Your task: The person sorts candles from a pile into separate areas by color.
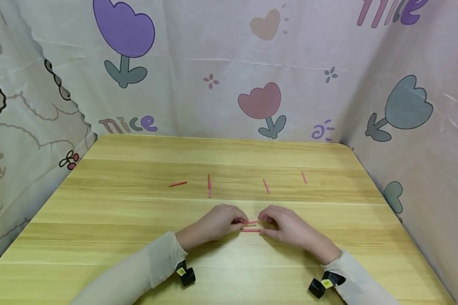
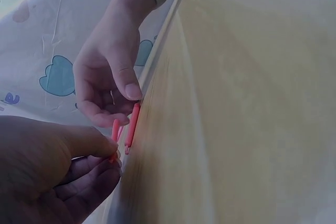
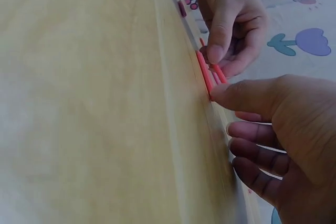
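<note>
Sticks (image 1: pixel 178 183), slim, straight and red or pink, are lying on the wood-grained table (image 1: pixel 229 275): one leftmost, then two meeting near their ends. The left hand (image 1: pixel 221 222) is pinching one stick (image 1: pixel 253 222) between thumb and fingers; at least one more is lying between the hands. The right hand (image 1: pixel 290 228) is gripping nothing, fingers loosely parted, thumb at that stick's end. Beyond it, two more are lying apart.

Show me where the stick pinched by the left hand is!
In the head view, the pinched stick is just right of centre, between the left hand and right hand, beside another stick.
</note>
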`<state>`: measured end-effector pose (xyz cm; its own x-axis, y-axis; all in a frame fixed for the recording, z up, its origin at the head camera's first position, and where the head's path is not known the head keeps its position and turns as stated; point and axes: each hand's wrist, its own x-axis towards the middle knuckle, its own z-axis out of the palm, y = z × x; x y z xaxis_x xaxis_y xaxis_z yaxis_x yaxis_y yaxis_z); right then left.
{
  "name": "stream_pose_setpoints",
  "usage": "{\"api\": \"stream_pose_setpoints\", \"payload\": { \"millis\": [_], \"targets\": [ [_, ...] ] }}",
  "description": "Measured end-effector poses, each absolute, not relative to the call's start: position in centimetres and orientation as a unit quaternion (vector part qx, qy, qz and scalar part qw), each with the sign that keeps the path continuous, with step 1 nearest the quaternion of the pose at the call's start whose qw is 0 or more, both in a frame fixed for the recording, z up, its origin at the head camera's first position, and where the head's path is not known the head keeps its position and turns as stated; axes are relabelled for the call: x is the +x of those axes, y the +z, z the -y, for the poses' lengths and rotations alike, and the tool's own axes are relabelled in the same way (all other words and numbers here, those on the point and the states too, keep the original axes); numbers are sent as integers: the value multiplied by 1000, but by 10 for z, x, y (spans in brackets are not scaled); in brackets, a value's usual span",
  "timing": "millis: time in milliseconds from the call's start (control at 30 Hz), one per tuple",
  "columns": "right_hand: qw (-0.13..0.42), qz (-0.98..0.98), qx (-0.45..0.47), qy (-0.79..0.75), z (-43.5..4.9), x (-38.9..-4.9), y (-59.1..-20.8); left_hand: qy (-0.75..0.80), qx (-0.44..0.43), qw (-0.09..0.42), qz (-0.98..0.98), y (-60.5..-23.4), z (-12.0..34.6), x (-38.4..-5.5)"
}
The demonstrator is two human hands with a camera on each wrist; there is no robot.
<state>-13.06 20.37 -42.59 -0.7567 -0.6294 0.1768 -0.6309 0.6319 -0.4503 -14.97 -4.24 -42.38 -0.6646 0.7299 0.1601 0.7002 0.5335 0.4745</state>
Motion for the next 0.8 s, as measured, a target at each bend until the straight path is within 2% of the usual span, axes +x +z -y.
{"api": "stream_pose_setpoints", "payload": {
  "millis": [533, 800],
  "targets": [
    [-2, 884, 387, 262, -201, -131, -427, 240, 433, 6, -869, -426, 37, -148],
    [-3, 885, 386, 259, -196, -127, -430, 244, 432, 14, -868, -428, 37, -145]
  ]
}}
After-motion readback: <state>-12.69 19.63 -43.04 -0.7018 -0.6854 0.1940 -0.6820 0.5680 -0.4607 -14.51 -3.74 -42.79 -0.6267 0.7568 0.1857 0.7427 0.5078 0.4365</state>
